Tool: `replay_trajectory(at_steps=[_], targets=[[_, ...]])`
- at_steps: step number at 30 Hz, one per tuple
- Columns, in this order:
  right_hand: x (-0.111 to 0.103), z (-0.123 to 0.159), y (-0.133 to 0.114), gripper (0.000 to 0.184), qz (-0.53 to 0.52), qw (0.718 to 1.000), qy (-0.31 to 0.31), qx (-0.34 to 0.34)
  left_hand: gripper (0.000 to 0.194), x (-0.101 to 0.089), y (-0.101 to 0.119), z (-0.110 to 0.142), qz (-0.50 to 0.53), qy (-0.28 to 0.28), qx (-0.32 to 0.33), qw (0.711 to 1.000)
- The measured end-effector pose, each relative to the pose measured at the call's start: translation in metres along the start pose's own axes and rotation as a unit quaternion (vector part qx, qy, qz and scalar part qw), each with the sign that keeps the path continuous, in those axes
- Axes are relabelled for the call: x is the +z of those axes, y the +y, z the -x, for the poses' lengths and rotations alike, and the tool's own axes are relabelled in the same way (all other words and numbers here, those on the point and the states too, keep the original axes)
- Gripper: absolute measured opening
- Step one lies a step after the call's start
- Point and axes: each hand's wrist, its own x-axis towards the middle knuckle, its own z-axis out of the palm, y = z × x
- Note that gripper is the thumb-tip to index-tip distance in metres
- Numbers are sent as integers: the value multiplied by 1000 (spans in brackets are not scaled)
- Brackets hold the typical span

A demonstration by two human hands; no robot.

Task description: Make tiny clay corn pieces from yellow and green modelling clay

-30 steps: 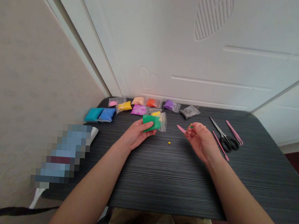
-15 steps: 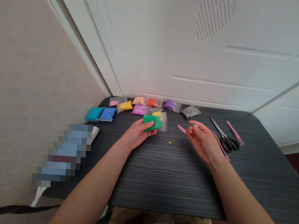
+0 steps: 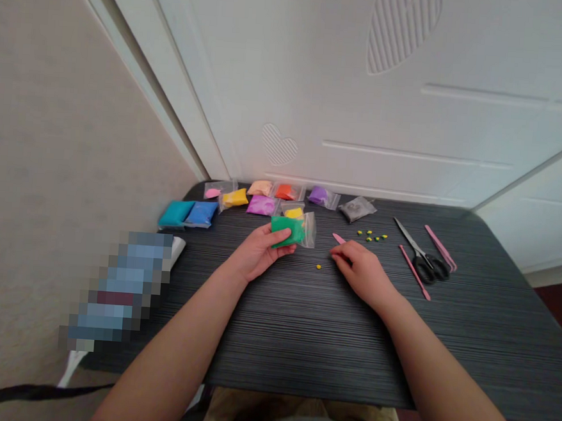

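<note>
My left hand (image 3: 266,251) grips a bag of green clay (image 3: 286,231), its thumb pressed on the front and the clear zip end sticking out to the right. My right hand (image 3: 366,274) is low over the table with its fingers curled together; whatever is between the fingertips is hidden. Just behind those fingertips lies a pink modelling tool (image 3: 339,238), partly covered by the hand. A tiny yellow clay ball (image 3: 319,266) sits on the tabletop between my hands. Beyond my right hand are several small yellow-and-green clay pieces (image 3: 369,238).
Bags of coloured clay (image 3: 261,204) line the back of the dark table (image 3: 301,340), with a grey bag (image 3: 357,209) at their right end. Scissors (image 3: 422,255), a thin pink tool (image 3: 414,272) and pink tweezers (image 3: 440,248) lie right. A blurred-out object (image 3: 121,289) is at left.
My right hand has come down and left toward the table, uncovering the small yellow-and-green pieces. The green bit seen in its fingertips is now out of sight. My left hand has barely moved.
</note>
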Motion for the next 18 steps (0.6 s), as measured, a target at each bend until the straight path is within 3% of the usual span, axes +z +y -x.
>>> replay_trajectory(at_steps=[6,15,18], targets=[[3,1,1,20,97,995,-19,8,21,3,-3,0,-22,-12,-9,1000],[-1,2,0,22,88,995,-39,2,22,2,-5,-2,-34,-34,-6,999],[-3,2,-8,23,75,997,-6,-11,32,5,-6,-1,-32,-42,-9,999]])
